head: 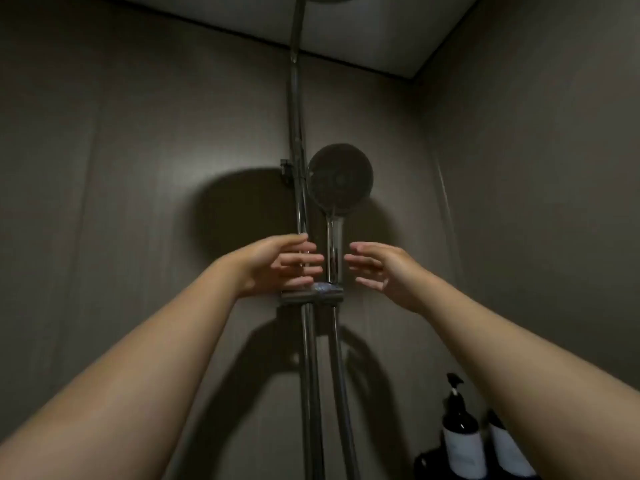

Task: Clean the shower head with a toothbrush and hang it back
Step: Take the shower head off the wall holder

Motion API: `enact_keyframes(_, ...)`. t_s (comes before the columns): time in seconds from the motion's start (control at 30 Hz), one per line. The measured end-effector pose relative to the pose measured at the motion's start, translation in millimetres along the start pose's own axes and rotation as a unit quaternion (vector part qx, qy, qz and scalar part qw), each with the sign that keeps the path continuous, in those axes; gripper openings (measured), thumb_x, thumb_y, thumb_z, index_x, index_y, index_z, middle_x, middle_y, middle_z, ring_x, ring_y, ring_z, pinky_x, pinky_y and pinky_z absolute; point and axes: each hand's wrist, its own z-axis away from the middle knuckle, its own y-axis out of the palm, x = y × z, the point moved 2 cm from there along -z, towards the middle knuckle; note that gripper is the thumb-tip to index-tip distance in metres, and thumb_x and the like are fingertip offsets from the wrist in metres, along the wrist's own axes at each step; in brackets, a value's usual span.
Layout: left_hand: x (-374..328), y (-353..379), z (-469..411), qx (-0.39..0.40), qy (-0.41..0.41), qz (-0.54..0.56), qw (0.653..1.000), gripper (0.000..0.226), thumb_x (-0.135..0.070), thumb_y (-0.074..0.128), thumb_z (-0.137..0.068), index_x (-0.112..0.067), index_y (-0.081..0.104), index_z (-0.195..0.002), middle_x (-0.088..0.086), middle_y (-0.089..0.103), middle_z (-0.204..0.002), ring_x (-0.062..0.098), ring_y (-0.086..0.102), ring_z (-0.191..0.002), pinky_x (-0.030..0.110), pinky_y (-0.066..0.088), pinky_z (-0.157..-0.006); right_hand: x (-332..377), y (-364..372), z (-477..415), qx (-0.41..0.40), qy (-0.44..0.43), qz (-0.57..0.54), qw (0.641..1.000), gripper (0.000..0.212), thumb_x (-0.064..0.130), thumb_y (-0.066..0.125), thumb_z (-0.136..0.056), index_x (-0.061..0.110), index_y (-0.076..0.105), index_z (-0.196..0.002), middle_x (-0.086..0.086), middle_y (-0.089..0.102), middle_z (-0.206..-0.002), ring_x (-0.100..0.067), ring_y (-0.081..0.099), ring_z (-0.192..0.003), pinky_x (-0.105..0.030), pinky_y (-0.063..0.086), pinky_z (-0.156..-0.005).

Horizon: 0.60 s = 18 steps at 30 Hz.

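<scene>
The round dark shower head point(340, 176) stands upright in its holder point(311, 295) on the chrome riser pipe point(297, 133), with its shiny handle point(335, 251) pointing down. My left hand point(282, 265) is raised just left of the handle, fingers spread in front of the riser pipe. My right hand point(384, 270) is raised just right of the handle, fingers apart. Neither hand touches the handle and both hold nothing. No toothbrush is in view.
The hose point(341, 393) hangs down from the holder beside the riser. Two dark pump bottles point(462, 441) with white labels stand at the lower right. Grey walls meet in a corner on the right. A fixed overhead shower sits at the top edge.
</scene>
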Motion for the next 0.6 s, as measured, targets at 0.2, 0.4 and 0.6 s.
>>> enact_keyframes(0.2, -4.4, 6.2, -31.1, 0.000, 0.012, -0.132, 0.991, 0.022, -0.020, 0.055, -0.093, -0.005, 0.061, -0.109, 0.016, 0.067, -0.109, 0.026, 0.065, -0.097, 0.036, 0.051, -0.089, -5.8, -7.0, -55.0, -0.047, -0.016, -0.024, 0.999, 0.006, 0.015, 0.055, -0.092, 0.019, 0.060, -0.091, -0.006, 0.069, -0.084, -0.019, 0.067, -0.079, -0.035, 0.053, -0.074)
enact_keyframes(0.4, -10.8, 26.7, -68.4, -0.119, 0.057, -0.308, 0.942, 0.016, -0.009, 0.059, -0.091, 0.001, 0.061, -0.103, 0.020, 0.066, -0.102, 0.021, 0.063, -0.075, 0.028, 0.056, -0.069, -18.2, -17.2, -77.3, 0.013, 0.019, -0.011, 1.000, 0.010, 0.012, 0.058, -0.089, 0.010, 0.067, -0.089, -0.009, 0.072, -0.082, -0.020, 0.070, -0.071, -0.031, 0.058, -0.061)
enact_keyframes(0.6, 1.3, 33.7, -87.5, -0.150, 0.091, -0.460, 0.870, 0.035, -0.015, 0.061, -0.090, -0.015, 0.053, -0.124, 0.010, 0.065, -0.105, 0.024, 0.068, -0.093, 0.039, 0.057, -0.084, -25.1, -15.5, -85.6, 0.116, 0.081, 0.052, 0.989, 0.018, 0.019, 0.053, -0.092, 0.011, 0.066, -0.081, -0.009, 0.062, -0.082, -0.022, 0.060, -0.074, -0.034, 0.052, -0.074)
